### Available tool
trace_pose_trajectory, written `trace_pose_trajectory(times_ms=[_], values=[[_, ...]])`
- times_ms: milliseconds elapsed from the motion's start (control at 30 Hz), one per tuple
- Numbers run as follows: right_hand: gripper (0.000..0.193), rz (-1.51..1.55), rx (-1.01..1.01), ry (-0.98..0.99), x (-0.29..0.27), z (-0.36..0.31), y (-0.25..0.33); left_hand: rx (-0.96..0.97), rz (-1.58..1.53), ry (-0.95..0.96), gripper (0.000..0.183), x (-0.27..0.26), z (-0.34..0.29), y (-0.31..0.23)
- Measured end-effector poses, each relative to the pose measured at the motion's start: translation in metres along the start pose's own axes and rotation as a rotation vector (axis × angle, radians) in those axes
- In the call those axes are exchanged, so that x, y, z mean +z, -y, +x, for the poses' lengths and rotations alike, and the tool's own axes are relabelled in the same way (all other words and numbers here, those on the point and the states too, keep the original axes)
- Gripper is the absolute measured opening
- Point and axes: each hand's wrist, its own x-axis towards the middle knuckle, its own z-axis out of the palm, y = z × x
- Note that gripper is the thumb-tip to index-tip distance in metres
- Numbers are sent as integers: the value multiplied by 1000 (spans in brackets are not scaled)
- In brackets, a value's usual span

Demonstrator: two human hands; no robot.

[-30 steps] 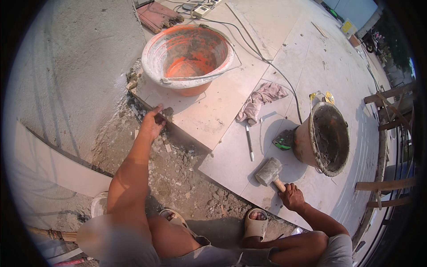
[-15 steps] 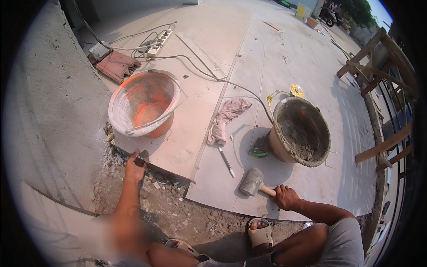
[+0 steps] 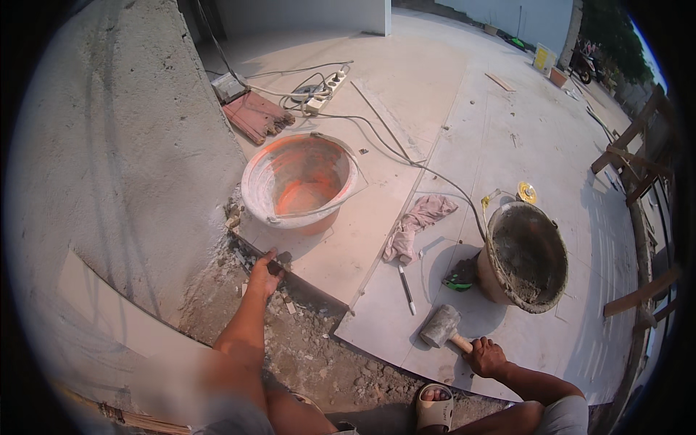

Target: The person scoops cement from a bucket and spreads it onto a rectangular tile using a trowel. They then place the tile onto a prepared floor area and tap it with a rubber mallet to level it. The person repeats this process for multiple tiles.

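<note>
My right hand (image 3: 487,357) is wrapped around the short wooden handle of a mallet (image 3: 440,326). Its thick grey head is over the pale floor tiles (image 3: 384,326), in front of the mortar bucket. At the left, my left hand (image 3: 265,275) is at the front edge of a large beige tile (image 3: 319,272), below the orange bucket (image 3: 279,217). Thumb and fingers are bent around a small dark patch; whether it is a lump or shadow I cannot tell. Rubble and soil (image 3: 312,348) lie under and in front of that edge.
A bucket of grey mortar (image 3: 500,272) stands at the right, beside a black-and-green object (image 3: 462,275). Nearby are a pink rag (image 3: 420,225), a marker-like stick (image 3: 407,290) and a yellow disc (image 3: 527,192). A cable runs from a power strip (image 3: 328,90). Wooden frames (image 3: 641,152) line the right.
The view has shifted, so the whole scene sits farther right and lower. Both hands keep their places: the left at the tile edge, the right on the mallet.
</note>
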Motion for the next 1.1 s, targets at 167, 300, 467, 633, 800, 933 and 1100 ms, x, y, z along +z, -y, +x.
trace_pose_trajectory(times_ms=[167,300,467,633,800,933,1100], values=[[46,-2,2,26,2,5,-8,-55,34,20,41,-20,7,-6],[45,2,-25,23,2,6,-13,-40,39,47,41,-17,11,-5],[45,38,-39,4,10,2,-17,-29,60,33,42,-8,8,-8],[47,92,-6,122,-17,8,-10,-35,66,36,40,-12,9,-9],[63,316,-41,2,-48,40,-39,-43,25,81,36,-19,14,-15],[67,353,-70,-393,-32,61,-54,-49,15,118,34,-13,11,-13],[63,365,87,-399,-49,62,-41,-45,26,146,35,-14,1,-18]])
